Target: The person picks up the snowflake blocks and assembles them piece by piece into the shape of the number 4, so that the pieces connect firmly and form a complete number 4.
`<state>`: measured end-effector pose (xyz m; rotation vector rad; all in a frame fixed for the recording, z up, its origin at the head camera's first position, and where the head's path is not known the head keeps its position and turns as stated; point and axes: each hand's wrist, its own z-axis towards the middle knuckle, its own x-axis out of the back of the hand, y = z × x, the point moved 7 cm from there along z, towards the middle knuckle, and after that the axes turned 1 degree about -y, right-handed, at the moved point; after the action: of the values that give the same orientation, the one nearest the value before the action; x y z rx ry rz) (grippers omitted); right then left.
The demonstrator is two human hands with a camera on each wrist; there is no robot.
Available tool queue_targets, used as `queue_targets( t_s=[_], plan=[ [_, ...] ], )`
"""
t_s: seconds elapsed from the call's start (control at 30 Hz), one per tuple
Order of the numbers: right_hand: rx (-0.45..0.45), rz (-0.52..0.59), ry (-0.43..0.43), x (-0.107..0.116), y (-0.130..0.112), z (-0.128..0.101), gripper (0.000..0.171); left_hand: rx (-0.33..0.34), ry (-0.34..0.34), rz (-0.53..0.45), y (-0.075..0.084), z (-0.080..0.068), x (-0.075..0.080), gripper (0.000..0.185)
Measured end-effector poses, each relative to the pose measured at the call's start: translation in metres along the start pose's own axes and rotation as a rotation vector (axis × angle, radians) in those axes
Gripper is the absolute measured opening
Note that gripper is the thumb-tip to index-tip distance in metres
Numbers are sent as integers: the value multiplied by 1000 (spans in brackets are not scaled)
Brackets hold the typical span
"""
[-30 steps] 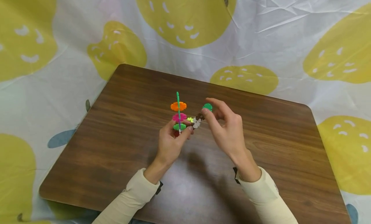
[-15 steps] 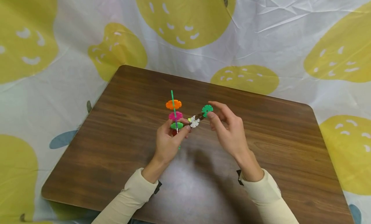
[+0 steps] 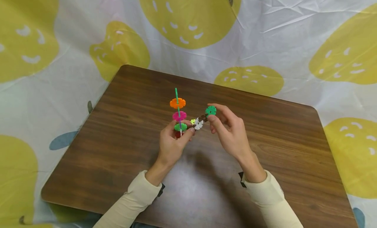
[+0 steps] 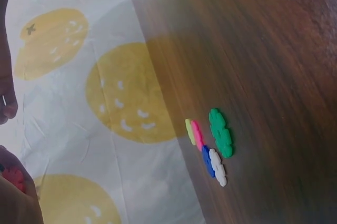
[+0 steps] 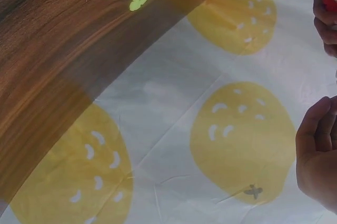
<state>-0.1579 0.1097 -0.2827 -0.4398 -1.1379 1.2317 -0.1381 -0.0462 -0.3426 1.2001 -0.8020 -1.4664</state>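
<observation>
The green stick stands upright, threaded through orange, pink and green discs, rising above the left hand, which pinches its base. Beside it, the right hand pinches a green disc on the side branch over the wooden table.

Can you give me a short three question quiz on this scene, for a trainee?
1. True or false: the orange disc sits above the pink disc on the green stick.
2. Which hand pinches the dark green disc? A left hand B right hand
3. Fill in: the hands work over a brown wooden ____.

Key: 1 true; 2 B; 3 board.
</observation>
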Motion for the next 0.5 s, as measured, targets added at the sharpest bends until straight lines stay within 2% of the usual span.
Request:
queue_targets(
  t_s=[0.17,0.27,0.5],
  plan=[
    [-12,49,-35,-1,-7,4,27,-18,15,-6,3,1,2,15],
    [-14,60,-41,1,-3,4,29,-28,16,-21,4,1,3,13],
    [-80,87,-63,-1,8,3,26,-20,17,-21,3,2,6,13]
  ],
)
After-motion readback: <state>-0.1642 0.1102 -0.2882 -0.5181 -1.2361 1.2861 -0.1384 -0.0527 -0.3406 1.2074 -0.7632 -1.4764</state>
